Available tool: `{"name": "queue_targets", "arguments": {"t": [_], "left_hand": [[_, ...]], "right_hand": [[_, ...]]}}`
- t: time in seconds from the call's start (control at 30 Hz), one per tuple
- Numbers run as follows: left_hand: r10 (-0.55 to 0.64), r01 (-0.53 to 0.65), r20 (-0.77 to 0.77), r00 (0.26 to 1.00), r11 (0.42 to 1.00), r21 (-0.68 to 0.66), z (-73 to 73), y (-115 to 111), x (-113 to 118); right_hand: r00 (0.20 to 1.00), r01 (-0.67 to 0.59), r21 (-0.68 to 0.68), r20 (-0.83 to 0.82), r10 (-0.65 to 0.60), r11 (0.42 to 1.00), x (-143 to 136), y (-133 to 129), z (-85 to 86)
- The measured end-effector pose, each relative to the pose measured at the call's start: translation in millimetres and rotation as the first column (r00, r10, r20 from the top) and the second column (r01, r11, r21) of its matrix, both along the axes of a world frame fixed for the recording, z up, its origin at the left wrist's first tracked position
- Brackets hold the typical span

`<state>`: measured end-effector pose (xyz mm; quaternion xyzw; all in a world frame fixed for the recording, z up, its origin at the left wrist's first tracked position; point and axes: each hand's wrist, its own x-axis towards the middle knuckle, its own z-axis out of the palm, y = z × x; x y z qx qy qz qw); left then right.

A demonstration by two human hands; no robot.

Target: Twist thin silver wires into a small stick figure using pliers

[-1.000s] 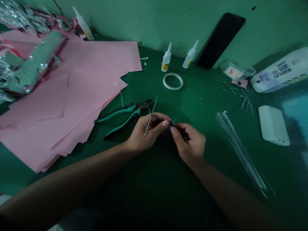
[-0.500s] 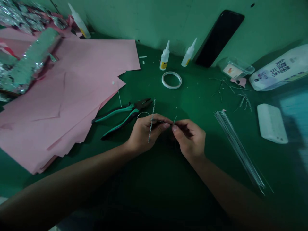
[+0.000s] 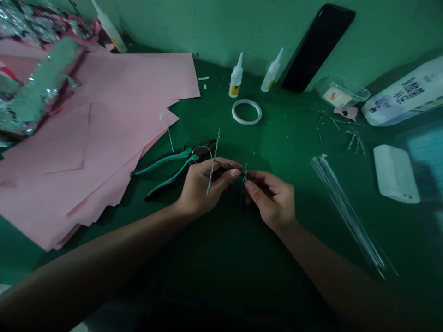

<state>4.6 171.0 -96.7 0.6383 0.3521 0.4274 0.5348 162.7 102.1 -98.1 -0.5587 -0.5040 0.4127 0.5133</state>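
A twisted wire figure [image 3: 213, 162] with a loop at one end and a crosspiece is pinched between the thumb and fingers of my left hand [image 3: 204, 184]. Its crosspiece stands across the back of that hand, and the loop sticks out to the left. My right hand [image 3: 273, 196] closes thumb and forefinger on the wire's thin ends, close to the left fingertips. Just behind my left hand lie pliers [image 3: 173, 163] with green and black handles, jaws apart. Fingers partly hide the wire between the hands.
Pink paper sheets [image 3: 131, 78] and crumpled foil [image 3: 44, 87] cover the left. Behind are glue bottles [image 3: 235, 83], a tape roll [image 3: 247, 122] and a leaning phone [image 3: 318, 48]. To the right lie straight wires [image 3: 346, 214], twisted wire pieces [image 3: 356, 140], a white block [image 3: 396, 173] and a bottle [image 3: 404, 94].
The wire figure and my left hand have shifted slightly left and up, so more of the loop shows. A small gap has opened between the fingertips of both hands.
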Motion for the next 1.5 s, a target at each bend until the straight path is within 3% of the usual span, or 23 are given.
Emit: {"name": "queue_targets", "arguments": {"t": [0.13,0.3,0.4,0.53,0.63,0.73,0.8,0.83,0.9,1.0,1.2,1.37,1.5], "left_hand": [[-0.01,0.013,-0.025,1.0,0.989,0.147,3.7,2,-3],[-0.044,0.046,0.112,0.993,0.999,-0.021,14.4,2,-2],[-0.064,0.105,0.273,0.96,0.985,-0.139,32.0,5,4],[-0.138,0.234,0.448,0.883,0.958,-0.165,68.3,14,16],[-0.259,0.416,0.532,0.806,0.888,-0.198,97.5,20,26],[-0.412,0.611,0.567,0.713,0.762,-0.215,120.4,23,33],[-0.497,0.702,0.57,0.654,0.679,-0.215,129.9,25,36],[-0.526,0.724,0.561,0.64,0.658,-0.209,132.9,26,36],[-0.564,0.721,0.514,0.646,0.671,-0.17,135.9,27,35],[-0.6,0.687,0.422,0.68,0.722,-0.081,135.4,28,28],[-0.593,0.631,0.332,0.734,0.776,-0.008,132.2,22,17],[-0.558,0.526,0.18,0.81,0.827,0.197,137.7,17,12],[-0.494,0.466,-0.057,0.867,0.768,0.439,146.3,15,6]], "right_hand": [[0.997,-0.067,-0.036,-0.027,0.066,0.997,3,2,-1.0],[0.992,-0.105,0.008,-0.075,0.105,0.994,3,4,4.7],[0.985,-0.075,0.033,-0.153,0.08,0.997,1,6,18.7],[0.9,-0.011,-0.022,-0.436,0.0,1.0,-3,6,50.2],[0.777,-0.039,-0.094,-0.629,-0.029,0.995,-4,0,78.0],[0.647,-0.132,-0.045,-0.761,0.052,0.99,-5,-12,100.8],[0.607,-0.192,0.017,-0.784,0.132,0.981,-7,-20,110.3],[0.624,-0.206,0.032,-0.766,0.156,0.978,-8,-24,113.4],[0.727,-0.166,0.027,-0.672,0.14,0.986,-12,-30,117.2],[0.854,0.023,0.054,-0.52,0.008,0.998,-19,-37,120.4],[0.814,0.279,0.026,-0.536,-0.222,0.96,-38,-41,127.4],[0.822,0.371,-0.03,-0.454,-0.344,0.928,-49,-46,131.8],[0.849,0.488,0.061,-0.262,-0.458,0.871,-51,-51,131.2]]}}
